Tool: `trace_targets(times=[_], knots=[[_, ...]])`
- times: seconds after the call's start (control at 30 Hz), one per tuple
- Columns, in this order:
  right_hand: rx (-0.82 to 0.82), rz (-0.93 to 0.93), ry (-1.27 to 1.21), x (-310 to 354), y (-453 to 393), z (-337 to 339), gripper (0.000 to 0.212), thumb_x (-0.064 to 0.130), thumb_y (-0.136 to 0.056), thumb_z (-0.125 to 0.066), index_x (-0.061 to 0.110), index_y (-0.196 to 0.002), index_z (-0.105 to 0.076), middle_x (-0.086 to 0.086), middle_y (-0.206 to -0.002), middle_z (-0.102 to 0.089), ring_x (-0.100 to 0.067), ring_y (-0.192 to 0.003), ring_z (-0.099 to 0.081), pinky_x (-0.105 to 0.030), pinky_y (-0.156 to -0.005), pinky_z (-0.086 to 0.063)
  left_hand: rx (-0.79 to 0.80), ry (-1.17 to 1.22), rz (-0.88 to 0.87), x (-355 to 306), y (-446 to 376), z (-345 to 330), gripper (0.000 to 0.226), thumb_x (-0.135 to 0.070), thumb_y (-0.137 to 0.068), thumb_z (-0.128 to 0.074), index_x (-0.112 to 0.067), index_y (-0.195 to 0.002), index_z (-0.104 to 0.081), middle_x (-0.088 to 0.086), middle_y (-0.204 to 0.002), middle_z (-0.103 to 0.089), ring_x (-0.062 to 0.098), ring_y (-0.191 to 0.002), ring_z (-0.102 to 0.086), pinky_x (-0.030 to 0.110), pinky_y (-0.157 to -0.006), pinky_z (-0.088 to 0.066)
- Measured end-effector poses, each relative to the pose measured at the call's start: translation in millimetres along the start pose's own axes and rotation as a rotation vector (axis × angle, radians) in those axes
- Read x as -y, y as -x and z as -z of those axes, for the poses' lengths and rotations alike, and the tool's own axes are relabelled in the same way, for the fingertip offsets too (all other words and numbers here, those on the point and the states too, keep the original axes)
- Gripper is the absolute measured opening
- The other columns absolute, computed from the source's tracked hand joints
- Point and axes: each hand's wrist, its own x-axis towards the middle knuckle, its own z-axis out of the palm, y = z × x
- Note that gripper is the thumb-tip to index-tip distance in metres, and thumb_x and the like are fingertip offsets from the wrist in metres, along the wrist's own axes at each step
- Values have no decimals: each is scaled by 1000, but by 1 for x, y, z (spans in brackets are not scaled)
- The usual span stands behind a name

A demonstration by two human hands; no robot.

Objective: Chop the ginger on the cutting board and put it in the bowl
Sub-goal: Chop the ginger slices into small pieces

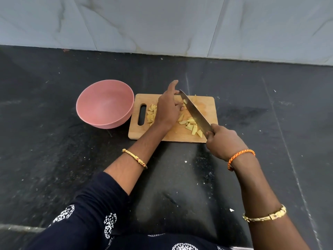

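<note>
A wooden cutting board (207, 107) lies on the dark counter with yellow ginger pieces (191, 124) scattered on it, more of them near its handle slot. My left hand (168, 107) rests over the middle of the board, fingers curled onto a ginger piece next to the blade, index finger raised. My right hand (222, 141) grips the handle of a large knife (195, 111), whose blade slants across the board with its tip near my left fingers. A pink bowl (105, 103) stands just left of the board; nothing shows inside it.
The black counter (54, 150) carries small white crumbs near the front. A grey marble wall (162, 24) runs along the back. My forearms wear bangles and an orange thread.
</note>
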Motion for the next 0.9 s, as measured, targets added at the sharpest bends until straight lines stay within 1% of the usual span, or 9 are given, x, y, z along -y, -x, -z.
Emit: trace_targets(times=[0.2, 0.3, 0.47, 0.53, 0.6, 0.63, 0.7, 0.8, 0.9], knots=[[101, -27, 68, 1, 1, 4, 30, 16, -97, -42, 15, -126, -49, -13, -109, -59, -27, -95, -60, -38, -85, -52, -49, -18, 6, 0, 1, 1, 74, 4, -76, -70, -16, -139, -37, 9, -121, -58, 14, -83, -67, 24, -76, -57], [128, -32, 80, -8, 8, 15, 27, 17, -98, -43, 16, -124, -52, -8, -97, -58, -23, -87, -58, -33, -79, -50, -61, -34, 26, -1, -1, 2, 72, 1, -77, -71, -18, -138, -38, 7, -124, -57, 13, -87, -65, 22, -78, -56], [-11, 10, 9, -22, 17, 18, 22, 27, -99, -38, 17, -107, -57, -7, -84, -58, -28, -80, -57, -32, -71, -45, 22, -48, 38, -7, -1, 11, 56, 4, -82, -65, -16, -131, -48, 6, -123, -59, 15, -98, -63, 29, -86, -54], [-43, 9, -32, -25, 20, 12, 21, 28, -99, -39, 17, -102, -56, -8, -81, -59, -28, -79, -59, -33, -70, -47, 24, -108, 16, -11, 4, 18, 38, -5, -82, -67, -16, -118, -59, 0, -109, -65, 14, -99, -59, 35, -89, -50], [-51, 15, -51, -27, 22, 6, 21, 29, -99, -39, 17, -102, -56, -9, -83, -61, -29, -78, -60, -34, -70, -49, 57, -283, -35, -16, 12, 24, 22, -25, -83, -69, -20, -104, -67, -5, -97, -67, 15, -104, -52, 32, -87, -34], [-54, 23, -59, -27, 23, 3, 21, 29, -99, -39, 17, -103, -56, -10, -84, -62, -29, -78, -60, -34, -70, -49, 84, -374, -43, -18, 17, 26, 22, -35, -82, -68, -21, -100, -69, -6, -96, -66, 15, -106, -48, 31, -84, -26], [-55, 37, -64, -27, 25, 0, 20, 28, -100, -38, 17, -104, -55, -10, -84, -62, -28, -77, -60, -35, -70, -50, 156, -511, -26, -21, 26, 26, 29, -45, -81, -66, -21, -96, -71, -5, -96, -66, 17, -108, -46, 35, -85, -24], [-50, 35, -32, -26, 27, -1, 21, 30, -99, -38, 18, -102, -55, -11, -85, -63, -29, -77, -62, -38, -72, -54, 209, -586, -28, -23, 33, 23, 22, -36, -87, -62, -21, -100, -71, -3, -102, -67, 19, -112, -45, 40, -96, -25], [-31, 42, 11, -21, 26, 0, 21, 30, -99, -38, 18, -104, -55, -10, -86, -63, -30, -79, -62, -41, -76, -55, 177, -595, -82, -22, 33, 22, 20, -25, -93, -56, -22, -105, -71, -2, -105, -67, 20, -108, -45, 38, -91, -25]])
